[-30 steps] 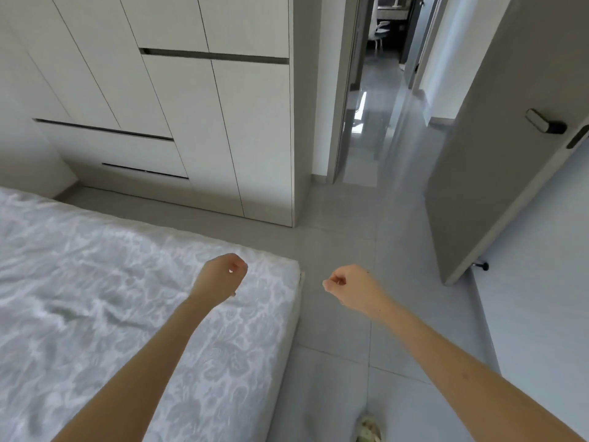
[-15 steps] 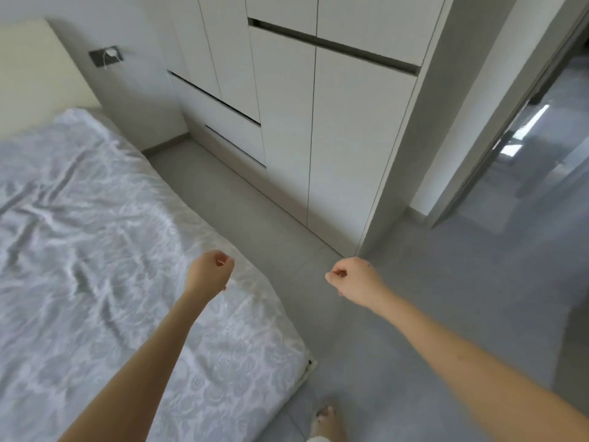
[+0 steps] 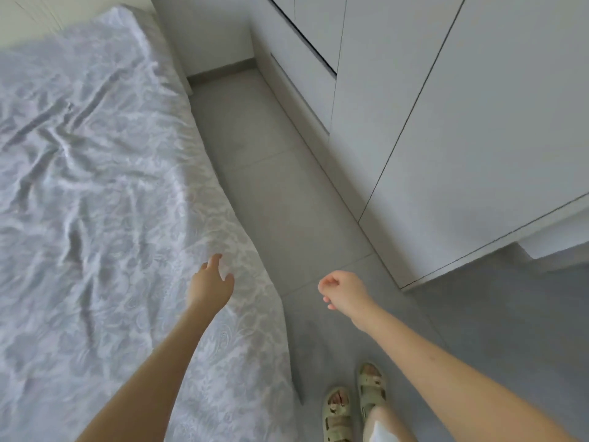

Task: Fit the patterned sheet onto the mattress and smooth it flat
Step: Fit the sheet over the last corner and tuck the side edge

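floor (image 3: 280, 199) aisle open | bounded by mattress (image 3: 178, 100) left, wardrobe (image 3: 446, 138) right

**My tally of what's in view**

I count one patterned sheet (image 3: 95, 186), filling the left. I see two bare hands: the left hand (image 3: 210, 285) and the right hand (image 3: 344, 293). There are two pale green sandals, the near sandal (image 3: 337, 413) and the far sandal (image 3: 371, 387). One white wardrobe (image 3: 446, 122) stands on the right.
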Demonstrator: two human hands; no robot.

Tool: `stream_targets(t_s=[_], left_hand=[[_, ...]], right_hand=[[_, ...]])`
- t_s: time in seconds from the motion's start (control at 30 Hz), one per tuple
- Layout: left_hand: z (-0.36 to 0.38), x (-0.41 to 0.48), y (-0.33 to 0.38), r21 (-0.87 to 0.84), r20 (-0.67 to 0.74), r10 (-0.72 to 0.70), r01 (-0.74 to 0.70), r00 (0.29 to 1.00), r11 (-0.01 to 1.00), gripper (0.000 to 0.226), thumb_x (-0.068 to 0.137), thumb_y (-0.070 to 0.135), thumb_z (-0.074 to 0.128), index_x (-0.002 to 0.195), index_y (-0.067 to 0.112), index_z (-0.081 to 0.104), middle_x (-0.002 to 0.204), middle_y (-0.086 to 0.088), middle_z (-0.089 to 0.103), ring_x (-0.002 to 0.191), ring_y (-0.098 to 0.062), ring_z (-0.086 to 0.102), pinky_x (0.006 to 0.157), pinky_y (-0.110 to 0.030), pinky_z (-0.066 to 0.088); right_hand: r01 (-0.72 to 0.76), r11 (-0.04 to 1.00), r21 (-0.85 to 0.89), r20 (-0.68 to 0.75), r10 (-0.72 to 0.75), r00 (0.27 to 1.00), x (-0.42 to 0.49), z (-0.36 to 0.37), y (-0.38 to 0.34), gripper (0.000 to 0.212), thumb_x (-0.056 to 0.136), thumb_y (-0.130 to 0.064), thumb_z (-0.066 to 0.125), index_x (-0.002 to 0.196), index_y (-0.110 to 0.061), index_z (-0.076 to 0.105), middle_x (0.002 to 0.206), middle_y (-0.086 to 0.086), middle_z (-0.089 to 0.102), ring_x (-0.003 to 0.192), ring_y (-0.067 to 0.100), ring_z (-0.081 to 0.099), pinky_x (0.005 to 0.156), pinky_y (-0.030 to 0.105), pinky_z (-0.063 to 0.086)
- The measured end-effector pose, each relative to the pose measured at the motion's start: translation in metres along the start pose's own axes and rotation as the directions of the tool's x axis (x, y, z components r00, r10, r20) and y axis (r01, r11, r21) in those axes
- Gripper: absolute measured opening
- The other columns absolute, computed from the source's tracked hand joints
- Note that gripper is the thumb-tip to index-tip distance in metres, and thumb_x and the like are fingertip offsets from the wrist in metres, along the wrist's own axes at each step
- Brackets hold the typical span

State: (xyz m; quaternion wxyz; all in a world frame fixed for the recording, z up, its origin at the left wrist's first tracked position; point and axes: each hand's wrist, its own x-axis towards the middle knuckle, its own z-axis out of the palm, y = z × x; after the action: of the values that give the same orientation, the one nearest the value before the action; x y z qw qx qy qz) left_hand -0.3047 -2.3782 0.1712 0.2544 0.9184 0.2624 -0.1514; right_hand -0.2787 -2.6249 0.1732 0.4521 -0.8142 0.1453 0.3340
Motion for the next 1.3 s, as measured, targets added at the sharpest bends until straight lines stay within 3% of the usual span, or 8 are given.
stream_targets(t_s=[0.17, 0.33, 0.5, 0.67, 0.77, 0.9, 1.1, 1.3], left_hand=[[0.023, 0.073, -0.012, 0.059, 0.067, -0.088, 0.084, 0.994, 0.995, 0.062, 0.096, 0.030, 0.046, 0.150, 0.020, 0.015, 0.156, -0.004, 0.020, 0.143, -0.032, 0.018, 0.109, -0.042, 0.034], [0.036, 0.150, -0.008, 0.084, -0.010, -0.131, 0.131, 0.991, 0.988, 0.066, 0.097, 0.032, 0.043, 0.151, 0.026, 0.005, 0.158, 0.001, 0.010, 0.146, -0.027, -0.003, 0.110, -0.039, 0.032], [0.054, 0.237, -0.030, 0.416, -0.060, -0.158, 0.169, 0.986, 0.894, 0.056, 0.097, 0.047, 0.027, 0.149, 0.032, 0.013, 0.159, -0.003, -0.001, 0.145, -0.030, -0.008, 0.118, -0.050, 0.002], [0.070, 0.292, -0.056, 0.451, -0.047, -0.230, 0.226, 0.972, 0.864, 0.058, 0.095, 0.053, 0.024, 0.149, 0.036, 0.009, 0.159, -0.002, -0.002, 0.146, -0.029, -0.006, 0.118, -0.050, 0.006], [0.067, 0.304, -0.056, 0.329, -0.115, -0.214, 0.240, 0.970, 0.913, 0.050, 0.095, 0.049, 0.036, 0.141, 0.032, 0.038, 0.155, -0.003, 0.025, 0.142, -0.029, 0.022, 0.111, -0.045, 0.027], [0.045, 0.319, -0.037, 0.151, -0.288, -0.162, 0.211, 0.944, 0.966, 0.045, 0.093, 0.052, 0.042, 0.106, 0.018, 0.069, 0.116, -0.006, 0.062, 0.103, -0.027, 0.057, 0.077, -0.036, 0.046], [0.029, 0.379, -0.008, 0.163, -0.072, -0.243, 0.252, 0.967, 0.954, 0.048, 0.087, 0.055, 0.051, 0.080, 0.008, 0.055, 0.069, -0.004, 0.059, 0.067, -0.023, 0.059, 0.051, -0.029, 0.042], [-0.007, 0.374, -0.042, -0.113, -0.061, -0.389, 0.381, 0.919, 0.918, 0.040, 0.088, 0.024, 0.056, 0.060, -0.004, 0.050, 0.054, -0.016, 0.051, 0.053, -0.028, 0.049, 0.050, -0.032, 0.040]], right_hand=[[-0.104, 0.986, 0.126, 0.138, 0.087, 0.987, 0.119, 0.039, -0.032, 0.020, 0.096, -0.019, 0.045, 0.105, -0.006, 0.058, 0.082, 0.008, 0.061, 0.064, 0.018, 0.056, 0.062, 0.029, 0.052], [-0.226, 0.962, 0.156, 0.340, 0.162, 0.926, 0.226, 0.082, -0.063, 0.046, 0.102, -0.033, 0.033, 0.133, -0.001, 0.045, 0.107, 0.016, 0.065, 0.095, 0.028, 0.064, 0.087, 0.036, 0.053], [-0.125, 0.992, -0.036, 0.463, 0.127, 0.877, 0.317, 0.124, -0.082, 0.051, 0.103, -0.038, 0.026, 0.146, -0.012, 0.031, 0.153, 0.002, 0.032, 0.141, 0.021, 0.028, 0.112, 0.033, 0.024], [-0.315, 0.945, 0.088, 0.562, 0.214, 0.799, 0.389, 0.189, -0.088, 0.063, 0.099, -0.048, 0.036, 0.150, -0.017, 0.021, 0.156, -0.003, 0.023, 0.143, 0.017, 0.023, 0.113, 0.034, 0.019], [-0.375, 0.879, 0.296, 0.551, 0.163, 0.818, 0.404, 0.220, -0.106, 0.035, 0.096, -0.034, 0.052, 0.115, -0.007, 0.061, 0.113, 0.012, 0.063, 0.101, 0.023, 0.060, 0.087, 0.036, 0.047], [0.099, 0.991, 0.088, 0.102, -0.108, 0.989, 0.380, 0.229, -0.116, 0.048, 0.090, -0.016, 0.053, 0.048, -0.019, 0.030, 0.045, -0.002, 0.029, 0.047, 0.014, 0.026, 0.048, 0.026, 0.023], [0.660, 0.729, -0.184, -0.055, -0.678, 0.733, 0.328, 0.228, -0.133, 0.033, 0.088, -0.022, 0.049, 0.056, -0.018, 0.049, 0.049, -0.009, 0.039, 0.049, 0.009, 0.032, 0.053, 0.018, 0.021], [-0.116, 0.946, 0.301, 0.229, 0.046, 0.972, 0.402, 0.216, -0.157, 0.035, 0.095, -0.036, 0.051, 0.091, -0.004, 0.066, 0.075, -0.002, 0.062, 0.074, 0.016, 0.057, 0.071, 0.031, 0.043]])
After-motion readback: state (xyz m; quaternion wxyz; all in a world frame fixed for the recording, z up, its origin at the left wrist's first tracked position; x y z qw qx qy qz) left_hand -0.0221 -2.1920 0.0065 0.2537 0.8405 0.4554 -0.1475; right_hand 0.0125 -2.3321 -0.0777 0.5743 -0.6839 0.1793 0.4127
